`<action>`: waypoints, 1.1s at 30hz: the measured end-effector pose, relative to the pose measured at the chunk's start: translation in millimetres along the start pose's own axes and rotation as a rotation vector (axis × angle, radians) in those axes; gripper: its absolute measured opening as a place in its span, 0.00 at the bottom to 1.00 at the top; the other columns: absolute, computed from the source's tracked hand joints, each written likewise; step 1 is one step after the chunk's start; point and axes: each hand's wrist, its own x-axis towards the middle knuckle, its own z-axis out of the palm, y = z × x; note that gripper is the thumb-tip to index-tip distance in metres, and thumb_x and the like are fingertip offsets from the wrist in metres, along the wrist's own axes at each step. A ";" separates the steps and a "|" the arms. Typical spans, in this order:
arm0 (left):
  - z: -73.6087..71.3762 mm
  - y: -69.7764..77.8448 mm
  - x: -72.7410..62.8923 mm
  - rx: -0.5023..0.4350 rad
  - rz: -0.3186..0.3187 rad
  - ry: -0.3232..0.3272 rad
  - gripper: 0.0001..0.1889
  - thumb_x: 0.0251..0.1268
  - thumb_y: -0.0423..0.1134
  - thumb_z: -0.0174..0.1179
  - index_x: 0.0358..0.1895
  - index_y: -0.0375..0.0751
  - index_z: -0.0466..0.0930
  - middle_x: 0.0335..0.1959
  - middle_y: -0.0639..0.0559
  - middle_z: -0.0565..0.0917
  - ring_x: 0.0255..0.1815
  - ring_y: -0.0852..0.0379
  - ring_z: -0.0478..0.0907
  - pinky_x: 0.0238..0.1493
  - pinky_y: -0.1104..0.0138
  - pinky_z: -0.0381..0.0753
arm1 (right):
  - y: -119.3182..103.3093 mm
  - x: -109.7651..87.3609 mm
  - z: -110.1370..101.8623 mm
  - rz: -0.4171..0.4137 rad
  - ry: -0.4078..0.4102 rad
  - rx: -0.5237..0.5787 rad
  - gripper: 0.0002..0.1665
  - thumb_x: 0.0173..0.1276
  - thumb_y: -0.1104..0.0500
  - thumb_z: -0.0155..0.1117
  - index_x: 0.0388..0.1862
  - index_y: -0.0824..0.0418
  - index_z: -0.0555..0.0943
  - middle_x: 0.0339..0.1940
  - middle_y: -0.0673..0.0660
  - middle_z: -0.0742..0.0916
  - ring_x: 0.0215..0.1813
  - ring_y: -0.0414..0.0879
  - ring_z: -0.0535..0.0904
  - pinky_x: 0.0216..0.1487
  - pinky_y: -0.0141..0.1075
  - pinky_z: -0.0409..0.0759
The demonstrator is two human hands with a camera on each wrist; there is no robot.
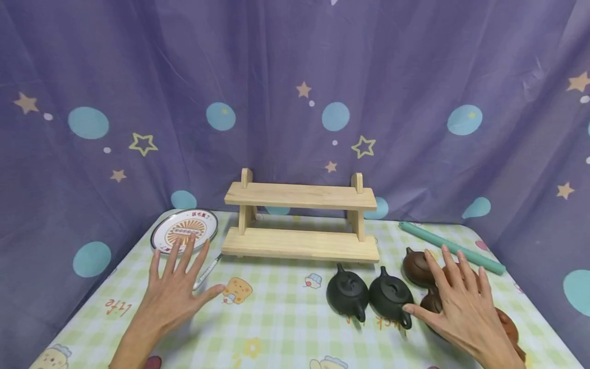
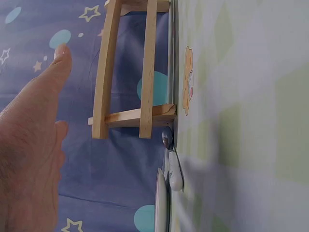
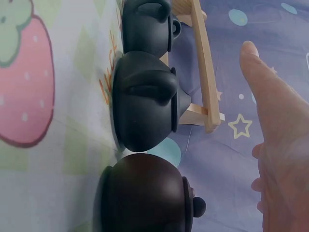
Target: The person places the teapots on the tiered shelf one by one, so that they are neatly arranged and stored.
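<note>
My left hand (image 1: 177, 287) is spread above the table's left side, fingers straight, holding nothing. Just beyond it lie a round plate (image 1: 159, 236) with a sunburst print and a spoon (image 1: 208, 271) with a white handle. On the right, my right hand (image 1: 465, 307) hovers with straight fingers over several brown teapots (image 1: 416, 267), partly hiding them. Beside its thumb stand two black teapots, one nearer the hand (image 1: 392, 294) and one further left (image 1: 346, 292). In the right wrist view, a dark brown teapot (image 3: 145, 193) sits apart from the hand.
A two-tier wooden shelf (image 1: 299, 243) stands at the back middle of the table. A green rolled-up cylinder (image 1: 451, 247) lies at the back right. Green checked cloth (image 1: 276, 328) covers the table, and a purple patterned curtain (image 1: 286, 61) hangs behind.
</note>
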 end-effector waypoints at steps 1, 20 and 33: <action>-0.1 0.2 -0.5 0.001 0.001 -0.003 0.52 0.68 0.72 0.56 0.86 0.52 0.46 0.86 0.45 0.41 0.85 0.45 0.30 0.79 0.35 0.29 | -0.3 -0.8 0.4 0.001 -0.004 0.003 0.72 0.54 0.20 0.68 0.88 0.46 0.45 0.85 0.65 0.54 0.84 0.65 0.41 0.78 0.70 0.32; 1.8 4.6 10.0 -0.266 -0.103 -0.075 0.51 0.72 0.64 0.60 0.85 0.41 0.45 0.84 0.34 0.49 0.82 0.32 0.46 0.81 0.38 0.38 | 2.1 -11.2 -9.5 0.026 0.124 0.233 0.55 0.62 0.39 0.77 0.79 0.60 0.65 0.73 0.70 0.71 0.70 0.73 0.63 0.59 0.74 0.61; 39.6 -13.8 49.4 -0.658 -0.365 -0.090 0.44 0.72 0.57 0.65 0.77 0.28 0.62 0.72 0.30 0.70 0.71 0.32 0.70 0.72 0.39 0.67 | 21.0 -41.9 -15.8 0.171 0.346 0.367 0.31 0.58 0.66 0.79 0.60 0.71 0.79 0.49 0.68 0.84 0.48 0.63 0.72 0.55 0.23 0.57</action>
